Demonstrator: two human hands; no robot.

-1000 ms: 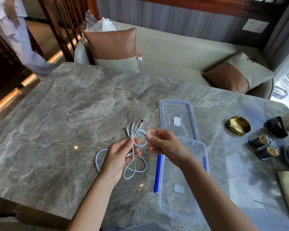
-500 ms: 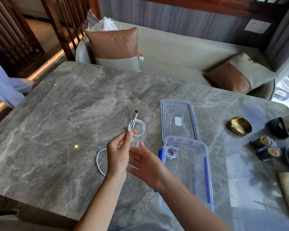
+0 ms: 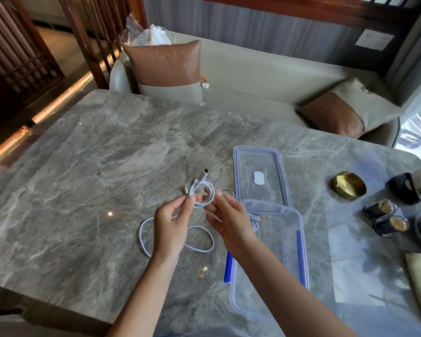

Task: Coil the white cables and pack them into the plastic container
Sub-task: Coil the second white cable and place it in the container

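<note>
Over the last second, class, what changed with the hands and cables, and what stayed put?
A coiled cable appeared in the container, apparently released by the right hand. That hand opened, then rose until its fingers met the coil pinched in the left hand. Unchanged: the left hand's pinch, the loose loop on the table, lid, container.

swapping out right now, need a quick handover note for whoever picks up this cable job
Left hand pinches the half-coiled cable, held above the table. Right hand seems to pinch the far side of the same coil.
The cable's loose end lies in loops on the table below the hands.
Done: one packed cable lies coiled in the container. The lid is off and lies just beyond it.
Left: finish this coil and put it in the container.
</note>
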